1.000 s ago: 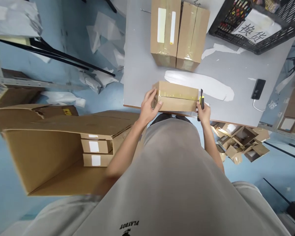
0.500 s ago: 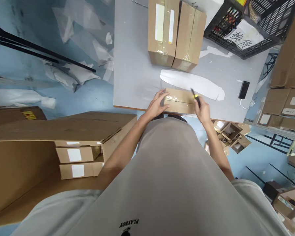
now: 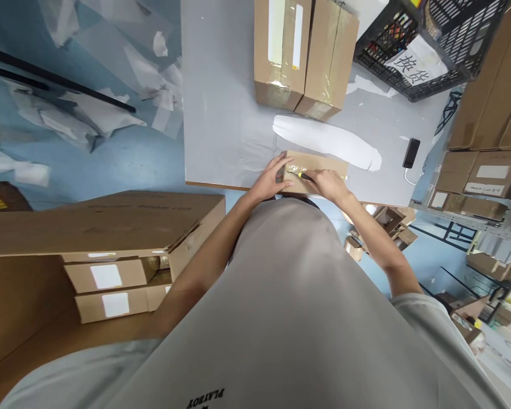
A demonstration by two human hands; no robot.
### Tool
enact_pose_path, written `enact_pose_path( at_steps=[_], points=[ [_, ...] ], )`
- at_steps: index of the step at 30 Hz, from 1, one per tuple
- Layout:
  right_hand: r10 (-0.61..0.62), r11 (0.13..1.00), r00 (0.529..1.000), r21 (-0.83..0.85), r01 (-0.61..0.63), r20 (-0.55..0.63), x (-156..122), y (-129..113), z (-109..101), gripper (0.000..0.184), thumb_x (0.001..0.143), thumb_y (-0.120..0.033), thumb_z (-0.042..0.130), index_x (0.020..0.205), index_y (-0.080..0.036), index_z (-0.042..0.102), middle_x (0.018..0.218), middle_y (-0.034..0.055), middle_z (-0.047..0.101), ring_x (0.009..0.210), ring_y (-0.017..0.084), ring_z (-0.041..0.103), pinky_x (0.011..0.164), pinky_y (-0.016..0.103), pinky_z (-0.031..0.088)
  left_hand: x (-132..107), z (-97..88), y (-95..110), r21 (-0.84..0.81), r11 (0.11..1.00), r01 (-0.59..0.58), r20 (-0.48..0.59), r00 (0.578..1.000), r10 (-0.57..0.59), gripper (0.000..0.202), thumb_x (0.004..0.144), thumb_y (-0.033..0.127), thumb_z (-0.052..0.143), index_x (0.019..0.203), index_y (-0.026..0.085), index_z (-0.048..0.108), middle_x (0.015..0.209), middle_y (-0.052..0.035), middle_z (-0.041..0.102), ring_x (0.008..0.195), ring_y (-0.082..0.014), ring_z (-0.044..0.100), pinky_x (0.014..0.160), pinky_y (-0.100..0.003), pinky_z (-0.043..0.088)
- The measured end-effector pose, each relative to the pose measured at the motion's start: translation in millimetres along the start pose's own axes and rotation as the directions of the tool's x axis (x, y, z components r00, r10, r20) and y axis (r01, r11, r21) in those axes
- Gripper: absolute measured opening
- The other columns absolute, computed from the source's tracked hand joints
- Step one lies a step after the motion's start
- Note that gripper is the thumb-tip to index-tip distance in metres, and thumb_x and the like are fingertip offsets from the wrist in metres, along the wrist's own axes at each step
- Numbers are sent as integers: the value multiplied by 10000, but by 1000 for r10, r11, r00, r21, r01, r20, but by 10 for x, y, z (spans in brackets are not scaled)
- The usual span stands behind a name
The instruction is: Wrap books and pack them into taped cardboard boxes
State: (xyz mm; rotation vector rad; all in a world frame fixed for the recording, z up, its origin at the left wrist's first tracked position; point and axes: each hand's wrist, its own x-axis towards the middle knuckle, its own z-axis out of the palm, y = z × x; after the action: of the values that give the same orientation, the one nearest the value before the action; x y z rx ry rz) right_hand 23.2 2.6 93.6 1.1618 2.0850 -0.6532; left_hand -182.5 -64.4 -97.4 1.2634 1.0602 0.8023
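Observation:
A small taped cardboard box (image 3: 323, 162) lies at the near edge of the grey table (image 3: 221, 113). My left hand (image 3: 273, 179) grips its left end, with fingers and thumb spread around that side. In my right hand (image 3: 329, 183) is a black and yellow utility knife (image 3: 304, 176). Its tip points left, over the shiny tape near the box's left end; whether the blade is in the tape I cannot tell. Just beyond the box is a long white padded piece (image 3: 327, 141).
Two upright cardboard boxes (image 3: 283, 51) stand at the back beside a black crate (image 3: 421, 57). A phone (image 3: 411, 153) with a white cable lies at right. A large open carton (image 3: 111, 221) holding flat boxes is at my left. White scraps (image 3: 89, 113) litter the floor.
My right hand has moved left across the box, bringing the knife from above its right end down to the tape near its left end. My left hand keeps its place on the box.

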Motion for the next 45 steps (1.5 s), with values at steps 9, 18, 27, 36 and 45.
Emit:
enact_pose_path(
  at_steps=[9,18,27,36,45],
  points=[
    [-38,993,999,-106,42,38,177,-41,-122,450,1223,-371,410,1497,-173,706,1317,229,829,1220,343,797,984,383,534,16,-21,38,-44,999,28,-14,999,-29,1106,810,915,813,1688,288,570,1845,-218,341,1709,-479,372,1228,-624,583],
    [166,970,980,-195,-143,108,-293,521,-94,395,1140,-99,449,1353,-89,781,1253,287,823,1230,353,799,957,392,529,-31,-51,114,-10,994,107,-44,993,-107,1065,842,891,809,1692,293,576,1833,-210,382,1668,-457,448,1211,-609,601],
    [220,965,973,-159,-208,66,-684,1277,220,421,1203,-326,437,1421,-150,750,1257,265,820,1159,374,804,887,415,500,-76,7,123,4,986,168,-132,977,-166,1022,864,828,840,1693,298,565,1783,-197,489,1587,-424,569,1174,-549,629],
    [61,998,998,-34,-61,-14,-617,1359,297,461,1213,-406,426,1468,-166,727,1261,245,825,1130,345,794,936,412,500,-78,56,96,2,978,207,-199,959,-202,1022,839,766,889,1692,317,553,1694,-189,602,1500,-387,662,1147,-550,647],
    [-50,997,999,-60,51,6,-245,1199,247,441,1135,-150,415,1389,-106,773,1262,275,823,1164,383,784,934,441,504,-70,114,94,45,973,224,-265,942,-205,1036,828,789,862,1684,286,565,1689,-192,608,1460,-380,684,1161,-562,637]
  ],
)
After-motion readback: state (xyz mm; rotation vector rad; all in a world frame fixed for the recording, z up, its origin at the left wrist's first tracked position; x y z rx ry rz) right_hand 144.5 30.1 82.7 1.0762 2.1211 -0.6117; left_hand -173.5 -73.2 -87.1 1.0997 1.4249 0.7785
